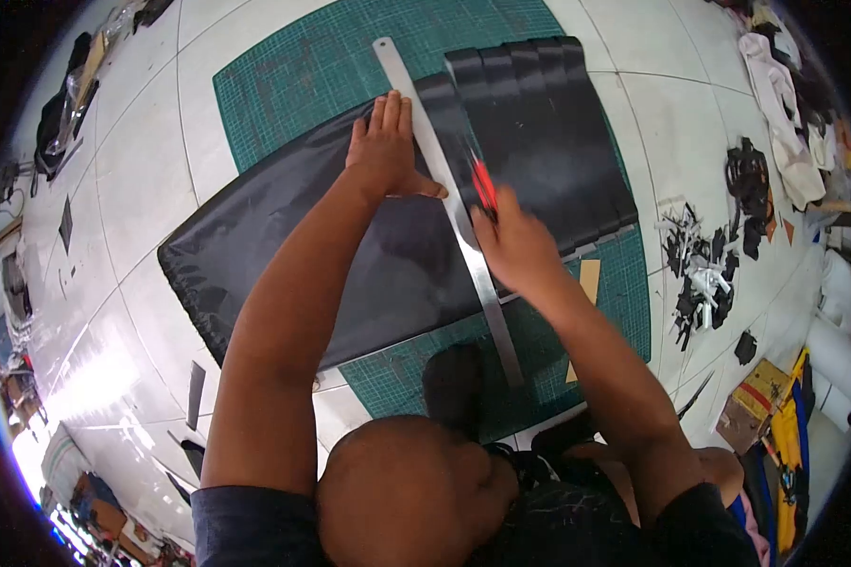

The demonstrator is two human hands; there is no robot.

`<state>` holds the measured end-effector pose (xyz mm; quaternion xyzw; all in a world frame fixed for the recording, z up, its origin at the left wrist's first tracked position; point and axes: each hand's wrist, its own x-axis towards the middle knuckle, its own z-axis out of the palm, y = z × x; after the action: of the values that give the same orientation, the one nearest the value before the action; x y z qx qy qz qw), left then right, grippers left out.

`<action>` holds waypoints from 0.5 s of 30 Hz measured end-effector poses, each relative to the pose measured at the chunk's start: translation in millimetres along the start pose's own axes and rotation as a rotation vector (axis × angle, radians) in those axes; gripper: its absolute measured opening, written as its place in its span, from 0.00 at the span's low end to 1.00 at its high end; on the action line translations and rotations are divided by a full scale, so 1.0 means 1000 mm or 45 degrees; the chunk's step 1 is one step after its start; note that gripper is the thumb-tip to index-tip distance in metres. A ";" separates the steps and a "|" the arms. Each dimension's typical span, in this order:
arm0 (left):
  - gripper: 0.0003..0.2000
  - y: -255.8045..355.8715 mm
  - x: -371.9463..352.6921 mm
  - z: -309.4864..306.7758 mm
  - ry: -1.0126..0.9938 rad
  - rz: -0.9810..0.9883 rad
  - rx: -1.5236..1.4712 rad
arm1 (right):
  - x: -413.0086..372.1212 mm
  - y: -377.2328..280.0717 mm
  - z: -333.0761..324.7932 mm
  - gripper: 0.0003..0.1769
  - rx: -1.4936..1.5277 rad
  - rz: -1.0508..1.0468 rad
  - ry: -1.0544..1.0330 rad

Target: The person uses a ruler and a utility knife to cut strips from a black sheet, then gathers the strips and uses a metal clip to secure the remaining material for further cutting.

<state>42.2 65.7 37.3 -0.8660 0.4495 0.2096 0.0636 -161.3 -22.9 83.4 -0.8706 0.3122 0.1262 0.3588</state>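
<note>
A long steel ruler [432, 151] lies slanted across black sheet material [388, 274] on the floor. My left hand [385, 151] is spread flat on the sheet along the ruler's left side, its thumb reaching onto the metal. To the ruler's right, my right hand [515, 241] is closed around a red-handled utility knife [484, 184], whose blade end points up and away over the sheet. The blade tip is blurred, so contact with the sheet cannot be told. Layered black pieces [548, 132] lie on the right side, beyond the knife.
Green cutting mats [293, 94] lie beneath the sheet on white floor tiles [132, 189]. A tan strip [589, 281] is at the near right. Black and white scraps [700, 274] are heaped further right, near a box [756, 397]. A dark-covered foot [452, 378] rests by the ruler's near end.
</note>
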 end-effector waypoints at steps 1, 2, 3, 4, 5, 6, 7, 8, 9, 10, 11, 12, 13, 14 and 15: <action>0.76 -0.001 -0.001 0.001 0.022 -0.003 -0.027 | 0.024 -0.010 0.006 0.20 -0.028 -0.035 0.045; 0.75 -0.003 -0.001 0.004 0.033 -0.003 -0.010 | 0.046 -0.020 0.012 0.20 -0.053 -0.068 0.091; 0.75 -0.005 0.000 0.007 0.044 0.005 0.007 | 0.064 -0.033 0.013 0.20 -0.070 -0.046 0.079; 0.74 -0.006 0.002 0.009 0.057 0.019 0.023 | 0.078 -0.043 0.013 0.19 -0.090 -0.021 0.072; 0.73 -0.009 0.004 0.014 0.074 0.028 0.004 | 0.092 -0.047 0.019 0.20 -0.111 -0.028 0.096; 0.73 -0.009 0.005 0.016 0.079 0.030 0.010 | 0.103 -0.052 0.024 0.20 -0.130 -0.036 0.120; 0.73 -0.010 0.006 0.018 0.085 0.031 0.017 | 0.111 -0.054 0.027 0.20 -0.149 -0.045 0.144; 0.73 -0.009 0.006 0.019 0.091 0.032 0.023 | 0.117 -0.053 0.029 0.20 -0.143 -0.031 0.131; 0.74 -0.008 0.005 0.016 0.054 0.029 0.040 | 0.120 -0.055 0.029 0.20 -0.136 -0.016 0.119; 0.74 -0.006 0.005 0.012 0.020 0.026 0.057 | 0.122 -0.055 0.029 0.20 -0.129 -0.001 0.109; 0.74 -0.005 0.004 0.008 -0.014 0.024 0.074 | 0.122 -0.055 0.029 0.21 -0.130 0.013 0.105; 0.74 -0.005 0.004 0.009 -0.017 0.016 0.072 | 0.121 -0.055 0.029 0.21 -0.132 0.026 0.100; 0.75 -0.005 0.004 0.008 -0.018 0.008 0.071 | 0.121 -0.055 0.028 0.21 -0.134 0.038 0.097; 0.75 -0.004 0.004 0.008 -0.018 0.001 0.070 | 0.120 -0.055 0.028 0.21 -0.133 0.030 0.106; 0.75 -0.004 0.005 0.010 -0.013 0.003 0.075 | 0.119 -0.054 0.029 0.22 -0.130 0.024 0.115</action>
<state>44.5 67.5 25.9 -0.8621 0.4563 0.2007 0.0910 -34.9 -26.8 39.2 -0.8895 0.3296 0.1060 0.2983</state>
